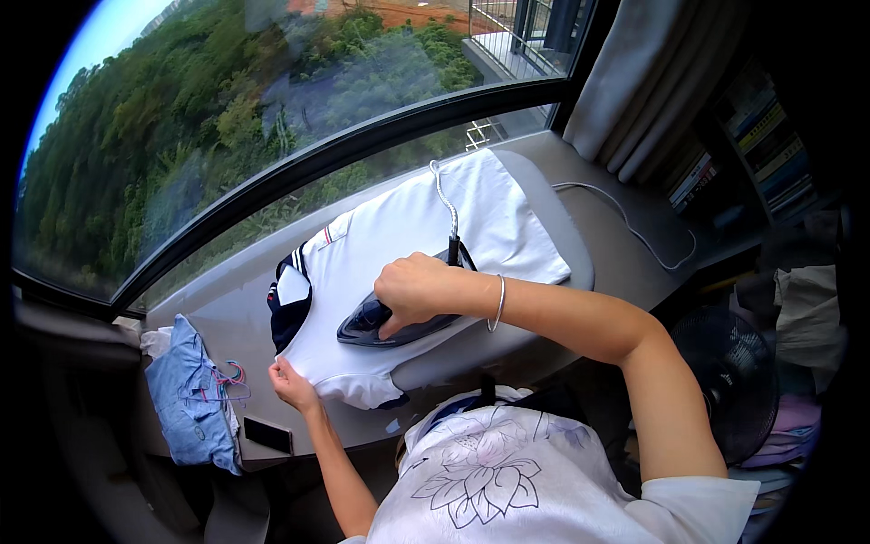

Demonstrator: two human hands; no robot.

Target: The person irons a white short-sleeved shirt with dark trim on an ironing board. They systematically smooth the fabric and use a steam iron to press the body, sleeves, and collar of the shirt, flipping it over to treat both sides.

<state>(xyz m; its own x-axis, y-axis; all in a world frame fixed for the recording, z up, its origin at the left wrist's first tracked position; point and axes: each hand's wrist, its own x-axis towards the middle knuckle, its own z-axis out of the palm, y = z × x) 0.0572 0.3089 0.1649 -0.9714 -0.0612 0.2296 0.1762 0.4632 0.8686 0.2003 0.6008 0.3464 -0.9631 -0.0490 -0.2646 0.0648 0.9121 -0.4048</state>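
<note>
A white polo-style shirt with a navy collar lies spread over a grey ironing board. My right hand grips the handle of a dark clothes iron, whose soleplate rests on the middle of the shirt with its tip pointing left. A braided cord rises from the iron's rear end. My left hand pinches the shirt's edge near the shoulder, between the collar and the short sleeve, which hangs towards me.
Left of the board lie a folded light-blue garment, plastic hangers and a smartphone. A window frame runs behind. A white cable crosses the right ledge. A black fan and stacked clothes stand at the right.
</note>
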